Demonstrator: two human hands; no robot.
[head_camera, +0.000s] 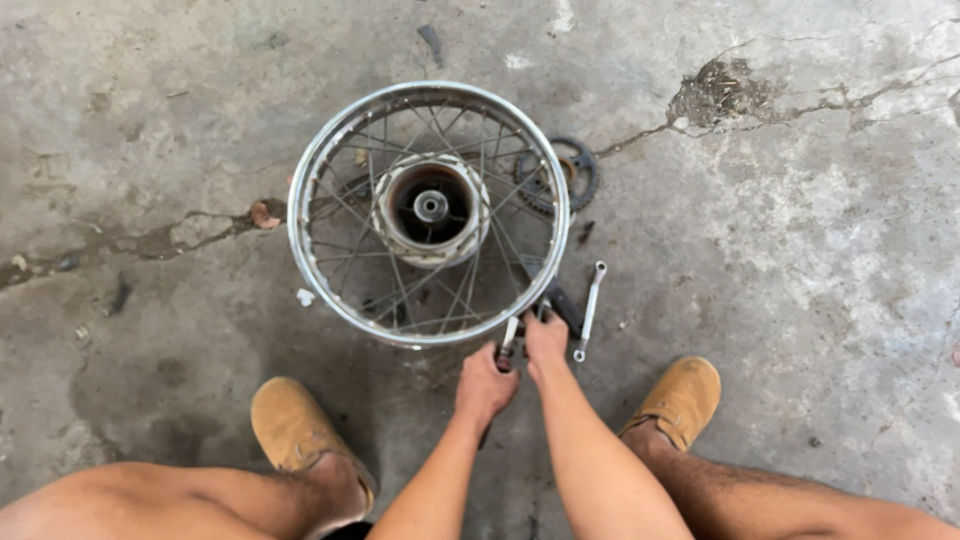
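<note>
Both hands together at near edge of round chrome spoked wheel rim (300, 200): L hand (486, 385) & R hand (546, 340) clamped on small metal tool (509, 337), axis pointing to hub

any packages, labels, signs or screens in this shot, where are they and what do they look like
None in view: only bare metal parts lie on the cracked concrete floor.
Spoked wheel: round silver rim with a hub in the middle, flat on the floor, no label visible.
Sprocket: dark toothed ring, behind the wheel's right edge.
Wrench: slim, silver, right of both hands.
</note>
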